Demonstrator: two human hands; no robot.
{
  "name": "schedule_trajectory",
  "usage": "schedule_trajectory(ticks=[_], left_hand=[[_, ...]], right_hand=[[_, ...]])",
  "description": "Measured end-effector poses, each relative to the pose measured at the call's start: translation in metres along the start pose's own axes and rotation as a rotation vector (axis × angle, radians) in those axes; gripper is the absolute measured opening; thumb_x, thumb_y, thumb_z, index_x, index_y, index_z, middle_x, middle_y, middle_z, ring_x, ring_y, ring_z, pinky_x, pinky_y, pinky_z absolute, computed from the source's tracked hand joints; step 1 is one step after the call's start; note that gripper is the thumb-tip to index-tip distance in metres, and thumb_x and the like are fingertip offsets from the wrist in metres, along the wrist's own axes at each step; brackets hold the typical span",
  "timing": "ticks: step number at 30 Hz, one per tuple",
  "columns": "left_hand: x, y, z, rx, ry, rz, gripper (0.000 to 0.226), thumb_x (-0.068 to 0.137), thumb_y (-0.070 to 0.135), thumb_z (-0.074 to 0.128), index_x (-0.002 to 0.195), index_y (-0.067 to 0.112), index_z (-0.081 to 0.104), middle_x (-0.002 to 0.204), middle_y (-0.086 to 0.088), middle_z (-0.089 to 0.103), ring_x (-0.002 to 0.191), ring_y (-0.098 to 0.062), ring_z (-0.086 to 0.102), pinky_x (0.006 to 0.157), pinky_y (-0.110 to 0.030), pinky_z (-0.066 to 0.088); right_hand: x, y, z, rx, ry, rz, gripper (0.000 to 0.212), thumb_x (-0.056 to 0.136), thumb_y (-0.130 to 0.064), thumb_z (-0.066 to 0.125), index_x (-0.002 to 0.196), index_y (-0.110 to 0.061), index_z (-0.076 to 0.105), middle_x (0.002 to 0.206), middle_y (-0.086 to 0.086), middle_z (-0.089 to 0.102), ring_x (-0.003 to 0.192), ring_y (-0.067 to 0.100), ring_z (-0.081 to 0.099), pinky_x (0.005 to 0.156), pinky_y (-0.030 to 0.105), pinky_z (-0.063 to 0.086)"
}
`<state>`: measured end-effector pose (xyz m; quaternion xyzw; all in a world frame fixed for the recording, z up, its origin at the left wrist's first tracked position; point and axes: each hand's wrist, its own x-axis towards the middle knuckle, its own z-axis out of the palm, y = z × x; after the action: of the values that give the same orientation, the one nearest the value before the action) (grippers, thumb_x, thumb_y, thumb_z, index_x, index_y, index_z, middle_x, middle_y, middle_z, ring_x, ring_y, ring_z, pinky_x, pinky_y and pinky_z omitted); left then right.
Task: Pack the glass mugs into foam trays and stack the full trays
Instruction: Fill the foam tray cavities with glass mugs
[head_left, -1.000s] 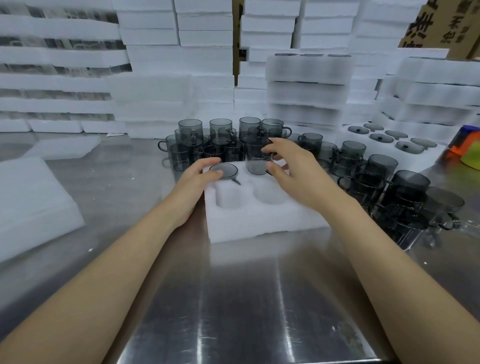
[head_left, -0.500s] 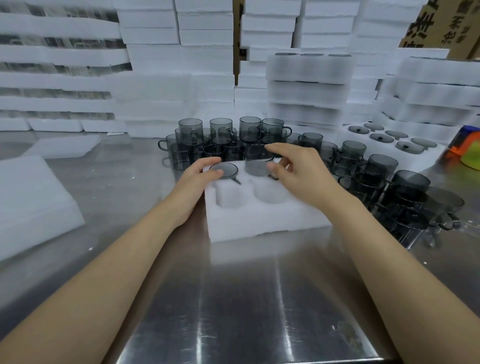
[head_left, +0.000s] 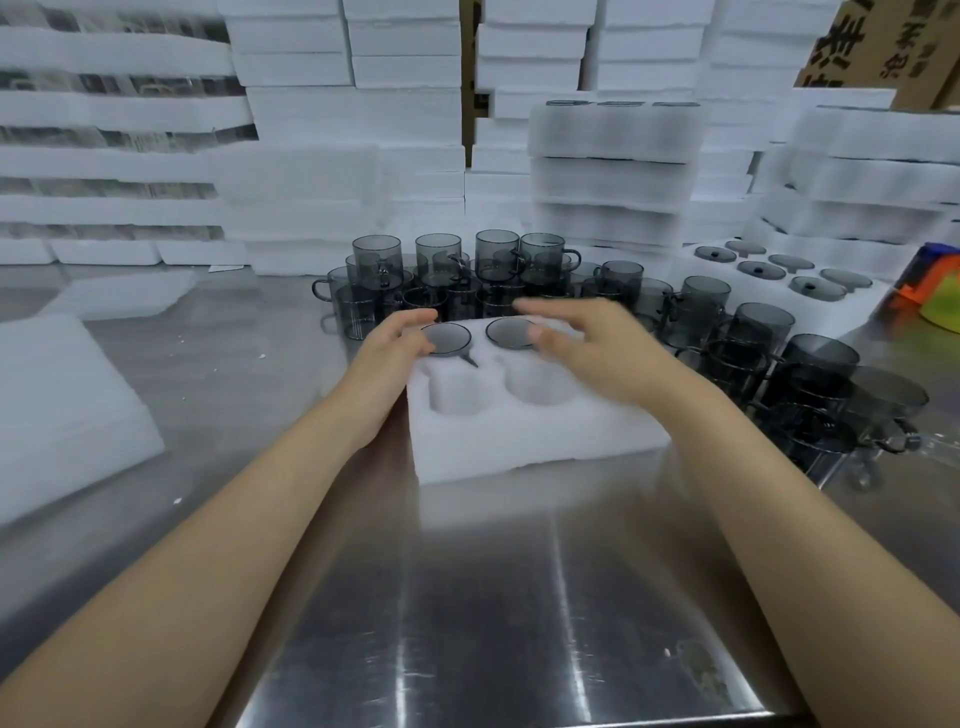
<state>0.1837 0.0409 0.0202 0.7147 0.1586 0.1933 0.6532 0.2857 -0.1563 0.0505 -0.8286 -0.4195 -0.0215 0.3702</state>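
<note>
A white foam tray (head_left: 524, 441) lies on the steel table in front of me. Two smoky glass mugs sit sunk in its far pockets, one on the left (head_left: 445, 339) and one beside it (head_left: 511, 332). The two near pockets hold nothing. My left hand (head_left: 387, 369) rests against the tray's left side, its thumb by the left mug's rim. My right hand (head_left: 587, 353) hovers over the tray's right part with fingers spread and blurred, holding nothing. Several loose grey mugs (head_left: 467, 275) stand just behind the tray.
More mugs (head_left: 810, 384) crowd the table to the right. A filled foam tray (head_left: 779, 291) lies at the back right beside an orange and green object (head_left: 935, 296). Stacks of foam trays (head_left: 613, 166) wall the back. Loose foam pieces (head_left: 62, 415) lie on the left.
The mug my right hand held has gone down into the far pocket next to the first one. My right hand has let go and lifted off it. The left hand stays put.
</note>
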Motion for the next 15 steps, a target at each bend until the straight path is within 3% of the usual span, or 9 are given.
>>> schedule_trajectory(ticks=[3, 6, 9, 11, 13, 15], left_hand=[[0.001, 0.003, -0.001, -0.033, 0.079, 0.013, 0.031, 0.083, 0.009, 0.057, 0.102, 0.030, 0.067, 0.111, 0.010, 0.068, 0.110, -0.017, 0.063, 0.103, -0.042, 0.046], [0.003, 0.007, -0.008, -0.113, 0.170, 0.000, 0.026, 0.080, 0.000, 0.063, 0.096, 0.020, 0.071, 0.103, 0.004, 0.073, 0.104, -0.019, 0.067, 0.098, -0.039, 0.051], [0.006, 0.010, -0.024, -0.046, 0.274, 0.014, 0.031, 0.079, -0.003, 0.061, 0.101, 0.014, 0.073, 0.101, 0.005, 0.073, 0.096, -0.010, 0.067, 0.086, -0.020, 0.052], [0.006, 0.012, -0.039, 0.021, 0.325, 0.022, 0.036, 0.075, -0.004, 0.059, 0.101, 0.017, 0.073, 0.097, 0.011, 0.072, 0.085, 0.002, 0.065, 0.071, -0.007, 0.049], [0.006, 0.012, -0.052, 0.015, 0.302, -0.003, 0.038, 0.074, -0.004, 0.058, 0.100, 0.019, 0.073, 0.096, 0.013, 0.073, 0.074, 0.007, 0.065, 0.060, -0.006, 0.047], [0.007, 0.012, -0.059, -0.027, 0.250, -0.036, 0.039, 0.074, -0.004, 0.058, 0.101, 0.019, 0.072, 0.097, 0.013, 0.073, 0.073, 0.005, 0.067, 0.057, -0.009, 0.048]], right_hand=[[0.003, 0.006, -0.015, 0.217, 0.469, 0.063, 0.036, 0.091, 0.002, 0.044, 0.115, -0.012, 0.067, 0.110, -0.004, 0.066, 0.097, 0.006, 0.063, 0.093, 0.020, 0.044], [0.002, 0.021, -0.026, 0.304, 0.697, 0.194, 0.051, 0.077, 0.012, 0.033, 0.106, -0.010, 0.067, 0.100, -0.001, 0.067, 0.079, 0.005, 0.060, 0.086, 0.026, 0.050], [-0.001, 0.036, -0.022, 0.094, 0.643, 0.275, 0.051, 0.078, 0.014, 0.034, 0.111, -0.009, 0.066, 0.109, 0.008, 0.065, 0.089, 0.012, 0.057, 0.087, 0.018, 0.043], [0.000, 0.046, -0.012, -0.118, 0.521, 0.255, 0.047, 0.084, 0.011, 0.039, 0.121, -0.007, 0.062, 0.126, 0.013, 0.057, 0.114, 0.023, 0.051, 0.099, 0.022, 0.035], [0.000, 0.055, -0.002, -0.263, 0.383, 0.235, 0.042, 0.091, -0.001, 0.048, 0.131, -0.009, 0.056, 0.141, 0.013, 0.043, 0.133, 0.031, 0.032, 0.110, 0.034, 0.024], [-0.001, 0.061, 0.005, -0.334, 0.276, 0.230, 0.043, 0.093, -0.013, 0.054, 0.136, -0.013, 0.050, 0.148, 0.011, 0.034, 0.137, 0.030, 0.021, 0.112, 0.037, 0.019]])
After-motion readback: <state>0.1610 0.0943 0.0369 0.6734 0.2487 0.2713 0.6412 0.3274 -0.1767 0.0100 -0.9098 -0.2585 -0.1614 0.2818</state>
